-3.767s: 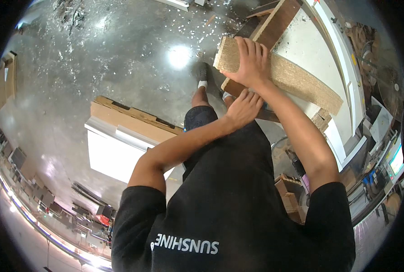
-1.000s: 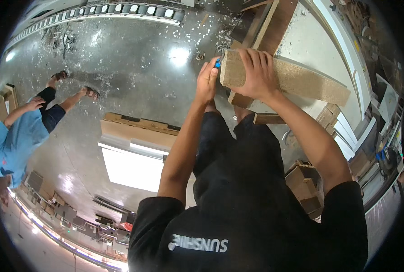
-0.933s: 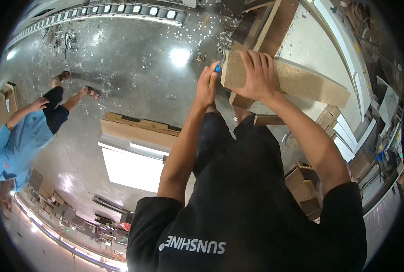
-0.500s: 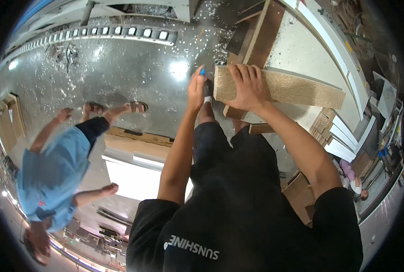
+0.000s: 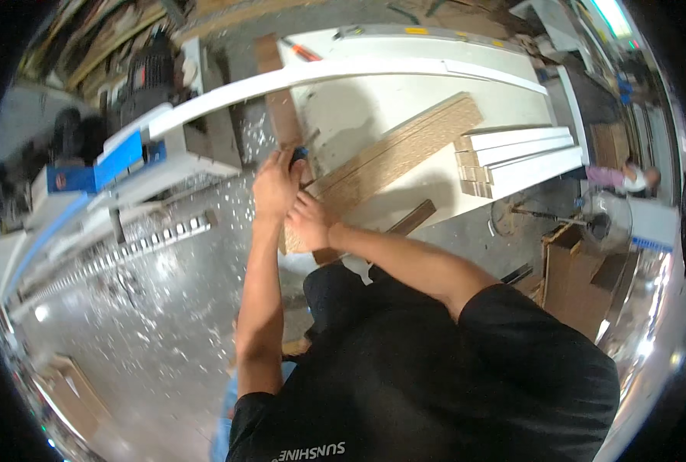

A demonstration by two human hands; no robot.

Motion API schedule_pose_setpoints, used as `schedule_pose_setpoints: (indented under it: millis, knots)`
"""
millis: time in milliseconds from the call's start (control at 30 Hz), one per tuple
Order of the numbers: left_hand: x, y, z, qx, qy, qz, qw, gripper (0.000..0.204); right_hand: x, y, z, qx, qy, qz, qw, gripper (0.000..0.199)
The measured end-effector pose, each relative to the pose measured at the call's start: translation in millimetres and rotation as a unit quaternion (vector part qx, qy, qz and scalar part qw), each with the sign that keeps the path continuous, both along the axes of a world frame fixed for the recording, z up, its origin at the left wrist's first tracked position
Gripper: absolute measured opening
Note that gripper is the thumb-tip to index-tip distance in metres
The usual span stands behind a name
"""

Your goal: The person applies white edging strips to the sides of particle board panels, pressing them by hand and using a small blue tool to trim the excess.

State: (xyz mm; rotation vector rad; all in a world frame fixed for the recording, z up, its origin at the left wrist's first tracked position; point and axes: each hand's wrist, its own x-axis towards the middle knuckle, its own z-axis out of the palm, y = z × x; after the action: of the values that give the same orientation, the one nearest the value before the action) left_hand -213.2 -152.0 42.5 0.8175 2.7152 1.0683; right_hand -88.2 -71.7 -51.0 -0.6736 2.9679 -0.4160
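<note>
A: Nearest the camera, what are the 2 hands doing?

B: The right hand (image 5: 310,221) sits at about 11 o'clock from the person's chest, fingers curled onto the near end of a particleboard plank (image 5: 393,158). The left hand (image 5: 276,183) is just above it, toward 12 o'clock, closed around a small blue-tipped tool (image 5: 300,154) held against that same end. What sort of tool it is, I cannot tell.

A: Where does the plank lie?

B: It runs from the hands out toward 2 o'clock, across the white machine table (image 5: 373,100), its near end overhanging the table's edge.

A: How would it handle?

B: I judge it stiff and fairly heavy for its width, with a rough, chip-textured face that should not slip. The edges and corners look crumbly, so a knock could chip them. Gripping across the width near the overhanging end, as the right hand does, seems sound; a second hold further along would stop it levering.

A: And beyond it?

B: At 2 o'clock, a stack of white-faced boards (image 5: 516,158) lies touching the plank's far end. At 12 o'clock a long white fence rail (image 5: 320,73) crosses the table. Further off at 10 o'clock stands a blue-and-white machine housing (image 5: 120,158), above a floor littered with sawdust (image 5: 166,308).
</note>
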Motion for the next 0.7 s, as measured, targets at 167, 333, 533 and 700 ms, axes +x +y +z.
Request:
schedule_pose_setpoints:
  millis: [167,333,533,700]
  knots:
    - [7.2,94.6,-51.7,-0.190,0.140,-0.119,0.964,0.058,55.6,29.4,71.5,-0.011,0.086,-0.057,0.995,0.069]
    - [64.0,151.1,-34.5,-0.197,0.070,-0.183,0.961,0.115,147.5,109.2,87.2,-0.247,-0.086,-0.173,0.950,0.068]
    - [102.1,206.0,-7.7,-0.357,-0.057,-0.171,0.917,0.153,234.2,225.8,107.5,-0.308,-0.194,-0.294,0.884,0.062]
    - [120.0,230.8,-28.0,-0.370,0.018,-0.135,0.919,0.137,264.9,293.3,107.2,-0.402,-0.214,-0.339,0.823,0.065]
